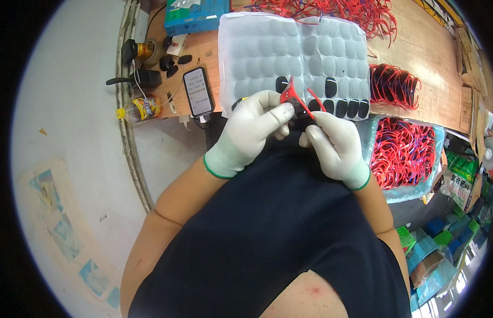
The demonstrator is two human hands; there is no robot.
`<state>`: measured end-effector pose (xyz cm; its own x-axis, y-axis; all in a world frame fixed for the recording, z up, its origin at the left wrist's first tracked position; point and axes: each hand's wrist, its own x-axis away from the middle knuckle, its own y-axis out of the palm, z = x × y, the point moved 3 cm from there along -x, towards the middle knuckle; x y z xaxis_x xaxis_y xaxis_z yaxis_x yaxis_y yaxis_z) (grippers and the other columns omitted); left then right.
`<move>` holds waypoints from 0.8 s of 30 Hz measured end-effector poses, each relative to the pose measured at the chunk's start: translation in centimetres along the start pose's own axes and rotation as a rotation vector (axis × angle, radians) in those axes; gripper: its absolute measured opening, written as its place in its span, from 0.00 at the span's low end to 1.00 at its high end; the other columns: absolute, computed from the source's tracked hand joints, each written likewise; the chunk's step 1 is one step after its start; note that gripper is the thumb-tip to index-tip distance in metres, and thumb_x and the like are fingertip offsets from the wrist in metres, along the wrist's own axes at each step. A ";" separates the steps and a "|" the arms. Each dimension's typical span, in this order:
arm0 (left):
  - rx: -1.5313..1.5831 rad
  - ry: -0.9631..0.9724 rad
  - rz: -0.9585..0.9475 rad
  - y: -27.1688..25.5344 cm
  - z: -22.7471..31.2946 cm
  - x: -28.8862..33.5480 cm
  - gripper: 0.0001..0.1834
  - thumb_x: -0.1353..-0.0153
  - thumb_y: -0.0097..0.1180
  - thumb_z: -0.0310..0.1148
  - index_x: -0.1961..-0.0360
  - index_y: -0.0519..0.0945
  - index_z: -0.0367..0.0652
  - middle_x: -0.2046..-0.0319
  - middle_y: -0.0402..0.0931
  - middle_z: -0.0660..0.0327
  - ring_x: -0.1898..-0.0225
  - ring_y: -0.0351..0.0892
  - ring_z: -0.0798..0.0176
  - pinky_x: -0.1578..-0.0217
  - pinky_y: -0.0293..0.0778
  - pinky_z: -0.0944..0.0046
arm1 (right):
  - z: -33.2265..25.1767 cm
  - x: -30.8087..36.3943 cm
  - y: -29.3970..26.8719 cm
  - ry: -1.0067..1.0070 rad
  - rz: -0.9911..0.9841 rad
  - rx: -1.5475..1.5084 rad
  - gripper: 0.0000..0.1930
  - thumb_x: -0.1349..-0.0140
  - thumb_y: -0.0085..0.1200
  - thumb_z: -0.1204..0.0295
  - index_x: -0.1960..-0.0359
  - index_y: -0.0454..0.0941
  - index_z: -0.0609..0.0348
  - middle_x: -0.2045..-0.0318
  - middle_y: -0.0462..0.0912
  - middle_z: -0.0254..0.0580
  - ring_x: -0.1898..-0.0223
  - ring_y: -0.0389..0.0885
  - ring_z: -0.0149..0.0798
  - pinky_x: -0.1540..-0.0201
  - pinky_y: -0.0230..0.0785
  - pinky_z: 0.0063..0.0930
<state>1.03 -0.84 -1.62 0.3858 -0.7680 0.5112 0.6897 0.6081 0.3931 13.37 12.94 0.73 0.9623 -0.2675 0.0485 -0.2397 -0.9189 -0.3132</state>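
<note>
In front of my chest I hold a thin red plastic piece (291, 95) that looks like a glasses frame. My left hand (253, 123), in a white knit glove with a green cuff, pinches its wide end between thumb and fingers. The fingers of my right hand (335, 143), gloved the same way, are closed on a slim red part on the other side. Just beyond my hands lies a pale moulded tray (262, 47) of rounded pockets. A few dark, lens-like ovals (330, 87) sit in its nearer pockets; my left hand covers part of its near edge.
A row of red frames with dark lenses (393, 87) stands right of the tray. Below it is a lined bin of red frames (403, 153). More red frames (358, 16) are heaped at the back. A phone (198, 92), a bottle (143, 108) and a blue box (196, 17) are left.
</note>
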 end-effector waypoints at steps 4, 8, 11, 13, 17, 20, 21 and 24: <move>0.091 -0.043 0.049 -0.5 -0.4 0.4 0.12 0.25 0.49 0.36 0.53 0.77 0.38 0.66 0.77 0.62 0.67 0.75 0.71 0.62 0.71 0.69 | -0.5 -0.4 1.6 -0.116 0.072 0.195 0.03 0.34 0.55 0.76 0.66 0.77 0.63 0.81 0.77 0.47 0.78 0.81 0.52 0.72 0.71 0.39; 0.071 -0.004 0.005 -1.9 -0.9 0.4 0.14 0.25 0.48 0.38 0.54 0.77 0.38 0.67 0.77 0.61 0.67 0.74 0.70 0.62 0.70 0.68 | -1.8 -0.8 2.8 -0.187 0.088 0.410 0.04 0.37 0.57 0.77 0.69 0.76 0.61 0.81 0.75 0.50 0.78 0.79 0.55 0.73 0.70 0.44; 0.046 -0.016 0.047 -2.4 -0.7 0.8 0.13 0.25 0.49 0.38 0.55 0.77 0.38 0.67 0.77 0.63 0.67 0.74 0.71 0.62 0.70 0.68 | -1.9 -0.8 3.4 -0.080 0.065 0.342 0.03 0.37 0.58 0.76 0.67 0.76 0.62 0.78 0.77 0.52 0.74 0.81 0.56 0.71 0.71 0.44; -0.034 0.018 0.060 -2.6 0.2 1.6 0.12 0.26 0.50 0.37 0.56 0.77 0.38 0.66 0.78 0.63 0.66 0.74 0.72 0.62 0.71 0.69 | -2.0 -0.7 3.6 -0.044 0.022 0.222 0.03 0.37 0.58 0.77 0.64 0.78 0.62 0.76 0.79 0.53 0.72 0.82 0.56 0.69 0.73 0.43; -0.166 0.153 -0.010 -2.0 2.0 3.1 0.08 0.28 0.54 0.32 0.56 0.77 0.38 0.64 0.78 0.64 0.64 0.76 0.73 0.59 0.73 0.70 | -2.7 -0.2 3.5 -0.052 -0.030 0.164 0.07 0.37 0.60 0.79 0.58 0.80 0.64 0.71 0.82 0.55 0.68 0.85 0.55 0.65 0.75 0.40; -0.245 0.195 -0.019 -1.7 2.6 3.8 0.06 0.28 0.55 0.29 0.56 0.77 0.38 0.62 0.79 0.64 0.61 0.76 0.73 0.56 0.75 0.69 | -2.5 0.2 3.8 -0.055 0.021 0.170 0.08 0.38 0.61 0.79 0.57 0.81 0.63 0.72 0.82 0.52 0.69 0.85 0.54 0.65 0.76 0.38; -0.296 0.248 -0.027 -1.6 2.8 4.0 0.06 0.28 0.54 0.29 0.54 0.76 0.38 0.61 0.79 0.64 0.61 0.77 0.74 0.56 0.75 0.69 | -2.4 0.1 3.8 -0.058 0.030 0.154 0.08 0.38 0.61 0.79 0.57 0.81 0.63 0.73 0.82 0.51 0.70 0.85 0.53 0.66 0.75 0.38; -0.254 0.220 -0.036 -1.8 3.1 4.0 0.07 0.28 0.53 0.29 0.52 0.75 0.38 0.61 0.79 0.63 0.61 0.76 0.74 0.56 0.75 0.70 | -2.2 -0.3 3.5 0.000 0.038 -0.012 0.07 0.35 0.59 0.78 0.57 0.81 0.64 0.77 0.80 0.46 0.75 0.82 0.44 0.68 0.73 0.32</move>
<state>-0.58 -4.39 2.09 0.4623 -0.8300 0.3120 0.8253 0.5315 0.1908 11.95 9.16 1.73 0.9526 -0.3019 0.0365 -0.2773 -0.9117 -0.3032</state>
